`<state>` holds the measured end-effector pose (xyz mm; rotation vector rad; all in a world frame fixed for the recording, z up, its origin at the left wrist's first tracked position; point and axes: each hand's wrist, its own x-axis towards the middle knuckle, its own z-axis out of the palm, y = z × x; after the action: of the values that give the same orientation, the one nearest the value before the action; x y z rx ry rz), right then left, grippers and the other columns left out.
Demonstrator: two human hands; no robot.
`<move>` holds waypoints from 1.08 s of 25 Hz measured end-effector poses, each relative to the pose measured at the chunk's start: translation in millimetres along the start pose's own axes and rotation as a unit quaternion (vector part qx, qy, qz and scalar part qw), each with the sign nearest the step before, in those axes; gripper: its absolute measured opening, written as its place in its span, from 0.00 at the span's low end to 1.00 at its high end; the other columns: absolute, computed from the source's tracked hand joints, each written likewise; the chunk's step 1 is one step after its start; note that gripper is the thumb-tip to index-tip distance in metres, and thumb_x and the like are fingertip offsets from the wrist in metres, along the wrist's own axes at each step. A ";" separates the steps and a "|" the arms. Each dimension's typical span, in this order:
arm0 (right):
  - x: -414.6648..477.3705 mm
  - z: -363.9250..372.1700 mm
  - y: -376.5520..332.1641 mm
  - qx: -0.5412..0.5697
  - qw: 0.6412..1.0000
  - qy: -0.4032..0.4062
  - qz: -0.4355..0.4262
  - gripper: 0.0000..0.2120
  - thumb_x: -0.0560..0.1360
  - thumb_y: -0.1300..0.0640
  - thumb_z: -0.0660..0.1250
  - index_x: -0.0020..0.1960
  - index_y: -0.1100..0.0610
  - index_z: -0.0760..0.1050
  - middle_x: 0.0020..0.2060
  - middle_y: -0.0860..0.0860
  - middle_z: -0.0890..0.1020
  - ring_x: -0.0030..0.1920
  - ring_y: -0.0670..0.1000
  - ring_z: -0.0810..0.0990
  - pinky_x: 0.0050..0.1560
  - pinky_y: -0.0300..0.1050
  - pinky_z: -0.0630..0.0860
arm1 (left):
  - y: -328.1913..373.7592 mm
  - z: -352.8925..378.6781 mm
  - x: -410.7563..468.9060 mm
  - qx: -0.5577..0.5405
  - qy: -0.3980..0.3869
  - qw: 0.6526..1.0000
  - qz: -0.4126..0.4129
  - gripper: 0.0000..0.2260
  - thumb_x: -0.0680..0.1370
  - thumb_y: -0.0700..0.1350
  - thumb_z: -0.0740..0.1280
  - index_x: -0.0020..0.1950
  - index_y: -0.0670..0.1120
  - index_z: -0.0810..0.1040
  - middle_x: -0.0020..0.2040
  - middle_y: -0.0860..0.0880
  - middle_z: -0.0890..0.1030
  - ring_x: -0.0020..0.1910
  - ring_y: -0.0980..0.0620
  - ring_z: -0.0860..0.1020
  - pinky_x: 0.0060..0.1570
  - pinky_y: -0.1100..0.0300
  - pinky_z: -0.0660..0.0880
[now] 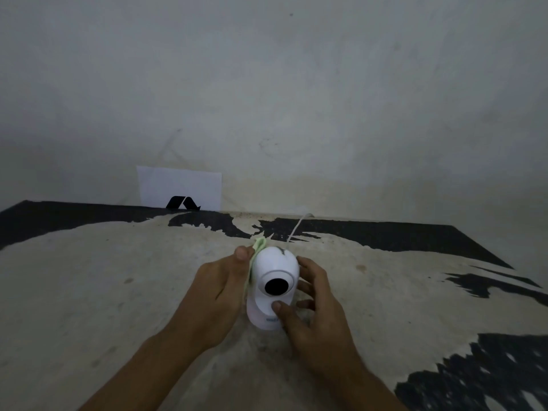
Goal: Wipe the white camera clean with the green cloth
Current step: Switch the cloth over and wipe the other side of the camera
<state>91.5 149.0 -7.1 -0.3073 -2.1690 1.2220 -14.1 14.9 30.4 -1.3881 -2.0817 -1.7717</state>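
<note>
We wipe the white camera on the table.

Our left hand [219, 287] presses the green cloth [255, 256] against the left side of the white camera [274, 287], which stands upright near the middle of the table [89, 277]; our right hand [314, 304] grips its right side, thumb on the base.

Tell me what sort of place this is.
Probably a bare, dim room indoors, perhaps a home or storeroom: a worn table with its black coating peeling, a stained plain wall, and a white sheet with a black logo propped against it.
</note>
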 end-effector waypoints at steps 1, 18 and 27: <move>0.2 0.2 0.3 0.001 1.000 -0.001 0.000 0.27 0.72 0.50 0.72 0.64 0.36 0.61 0.60 0.31 0.72 0.59 0.33 0.72 0.53 0.29 0.74 | 1.1 -0.2 -2.2 -0.004 -0.005 1.000 0.019 0.26 0.79 0.60 0.47 0.61 0.49 0.78 0.44 0.59 0.83 0.46 0.64 0.79 0.45 0.76 0.71; 0.6 2.1 4.1 -0.023 1.000 0.010 0.001 0.26 0.71 0.46 0.70 0.63 0.35 0.61 0.59 0.30 0.72 0.59 0.33 0.72 0.54 0.27 0.72 | -5.5 5.0 -22.8 0.124 -0.008 0.991 0.045 0.24 0.77 0.65 0.46 0.70 0.57 0.59 0.71 0.56 0.67 0.70 0.65 0.63 0.69 0.67 0.62; 0.6 2.3 4.2 -0.034 0.999 0.011 -0.008 0.28 0.72 0.50 0.71 0.64 0.35 0.60 0.59 0.28 0.71 0.59 0.30 0.71 0.54 0.25 0.71 | -7.8 9.5 -29.9 0.147 -0.052 0.988 -0.011 0.29 0.73 0.69 0.43 0.72 0.60 0.47 0.74 0.61 0.55 0.72 0.67 0.54 0.71 0.66 0.54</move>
<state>89.3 150.0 -11.2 -0.3296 -2.1932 1.1334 2.8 6.2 4.2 -1.4033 -2.3038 -1.3524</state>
